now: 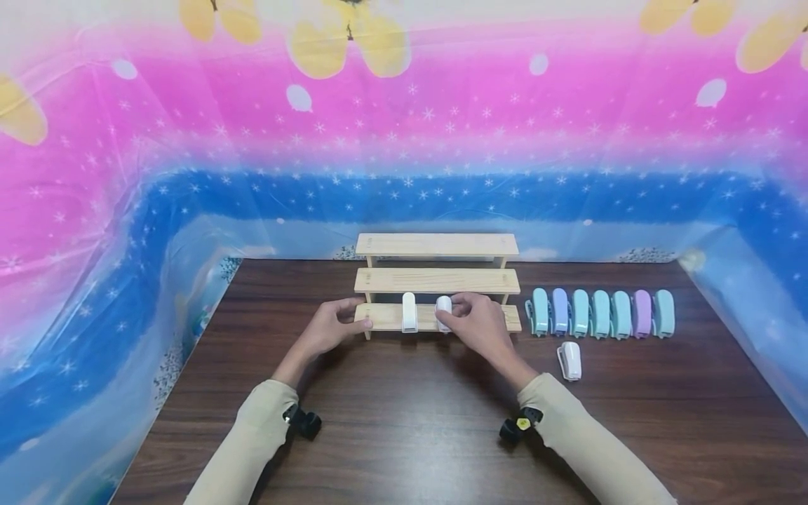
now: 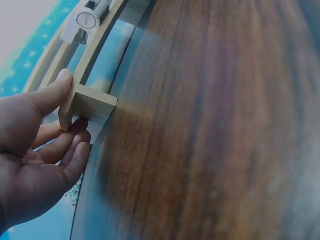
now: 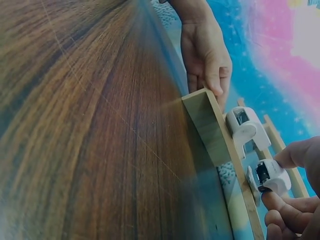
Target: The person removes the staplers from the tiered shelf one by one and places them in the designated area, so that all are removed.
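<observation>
A three-tier wooden display rack (image 1: pixel 435 280) stands at the back middle of the table. At the left end of its lowest shelf (image 1: pixel 384 318), my left hand (image 1: pixel 324 328) grips the board, thumb on top and fingers curled beneath in the left wrist view. One small white stapler (image 1: pixel 409 308) stands on that shelf left of centre. Just to its right, my right hand (image 1: pixel 485 324) pinches a second white stapler (image 3: pixel 279 181) between thumb and fingers, its base tilted right at the shelf in the right wrist view.
Right of the rack, several staplers stand in a row: teal ones (image 1: pixel 579 313), a blue-violet one (image 1: pixel 559 312) and a purple one (image 1: pixel 641 313). Another white stapler (image 1: pixel 571 361) lies in front of them. A patterned cloth (image 1: pixel 442 154) hangs behind the dark wooden table (image 1: pixel 404 435).
</observation>
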A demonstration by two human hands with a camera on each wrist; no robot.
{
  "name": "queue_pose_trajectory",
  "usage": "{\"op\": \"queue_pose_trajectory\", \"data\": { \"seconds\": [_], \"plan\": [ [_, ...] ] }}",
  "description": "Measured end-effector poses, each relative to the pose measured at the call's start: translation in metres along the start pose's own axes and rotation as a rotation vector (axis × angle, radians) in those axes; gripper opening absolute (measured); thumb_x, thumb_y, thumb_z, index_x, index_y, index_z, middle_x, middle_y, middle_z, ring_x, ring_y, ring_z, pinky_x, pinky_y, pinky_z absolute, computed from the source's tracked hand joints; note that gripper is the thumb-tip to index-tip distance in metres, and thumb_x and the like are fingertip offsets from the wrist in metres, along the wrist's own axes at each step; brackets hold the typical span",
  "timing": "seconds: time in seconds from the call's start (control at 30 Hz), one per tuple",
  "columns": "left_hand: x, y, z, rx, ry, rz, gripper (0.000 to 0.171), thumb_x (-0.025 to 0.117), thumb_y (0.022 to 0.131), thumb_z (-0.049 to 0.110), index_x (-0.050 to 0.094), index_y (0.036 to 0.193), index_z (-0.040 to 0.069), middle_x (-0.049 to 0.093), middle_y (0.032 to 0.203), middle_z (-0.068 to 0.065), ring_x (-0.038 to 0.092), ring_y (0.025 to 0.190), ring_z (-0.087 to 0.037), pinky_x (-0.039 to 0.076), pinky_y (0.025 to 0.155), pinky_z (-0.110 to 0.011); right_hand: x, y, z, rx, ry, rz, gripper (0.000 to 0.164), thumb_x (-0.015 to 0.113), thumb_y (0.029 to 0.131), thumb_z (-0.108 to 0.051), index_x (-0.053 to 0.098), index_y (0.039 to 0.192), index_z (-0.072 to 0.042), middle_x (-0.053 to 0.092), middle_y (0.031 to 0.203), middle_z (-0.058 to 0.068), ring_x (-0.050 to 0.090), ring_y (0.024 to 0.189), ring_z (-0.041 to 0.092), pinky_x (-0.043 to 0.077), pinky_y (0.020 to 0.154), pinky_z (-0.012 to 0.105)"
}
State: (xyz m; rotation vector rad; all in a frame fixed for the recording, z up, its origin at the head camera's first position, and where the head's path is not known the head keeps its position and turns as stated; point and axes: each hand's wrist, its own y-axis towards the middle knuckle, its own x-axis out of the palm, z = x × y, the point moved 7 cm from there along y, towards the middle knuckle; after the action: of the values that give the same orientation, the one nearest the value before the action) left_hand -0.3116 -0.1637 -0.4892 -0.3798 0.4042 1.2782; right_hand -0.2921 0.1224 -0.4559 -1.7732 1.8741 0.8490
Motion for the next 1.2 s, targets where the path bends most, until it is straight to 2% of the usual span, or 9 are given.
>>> {"op": "queue_pose_trajectory", "data": {
  "seconds": [0.3,0.5,0.9,1.2],
  "plan": [
    [0.001,0.001,0.001,0.028,-0.035,0.000,0.055,0.078,0.093,0.019,0.059,0.138,-0.006,0.068,0.126,-0.023,0.067,0.116,-0.036,0.057,0.094,-0.046,-0.005,-0.003,0.001,-0.004,0.017,-0.005,0.043,0.080,0.085,-0.043,0.075,0.111,-0.010,0.074,0.087,0.000,0.067,0.078,0.016,0.055,0.072,0.036],
    [0.001,0.002,0.001,0.026,-0.038,-0.001,0.055,0.078,0.093,0.020,0.059,0.138,-0.006,0.068,0.126,-0.024,0.067,0.115,-0.036,0.058,0.092,-0.043,-0.012,-0.008,-0.003,-0.030,0.035,0.013,0.042,0.081,0.084,-0.042,0.076,0.110,-0.010,0.074,0.084,-0.001,0.068,0.077,0.016,0.054,0.071,0.035],
    [0.000,0.003,0.001,0.013,-0.026,0.005,0.056,0.078,0.093,0.022,0.059,0.139,-0.003,0.068,0.127,-0.021,0.066,0.117,-0.035,0.058,0.092,-0.042,-0.041,-0.017,-0.002,-0.033,0.030,0.048,0.043,0.081,0.085,-0.042,0.075,0.116,-0.013,0.076,0.088,0.002,0.068,0.080,0.017,0.053,0.068,0.034],
    [0.000,0.001,0.001,-0.008,-0.024,0.005,0.058,0.079,0.092,0.022,0.058,0.140,-0.002,0.067,0.130,-0.021,0.065,0.120,-0.036,0.056,0.096,-0.046,-0.066,-0.025,0.016,0.017,0.005,0.062,0.046,0.079,0.088,-0.042,0.073,0.121,-0.012,0.074,0.091,0.003,0.066,0.084,0.019,0.051,0.069,0.032]
  ]
}}
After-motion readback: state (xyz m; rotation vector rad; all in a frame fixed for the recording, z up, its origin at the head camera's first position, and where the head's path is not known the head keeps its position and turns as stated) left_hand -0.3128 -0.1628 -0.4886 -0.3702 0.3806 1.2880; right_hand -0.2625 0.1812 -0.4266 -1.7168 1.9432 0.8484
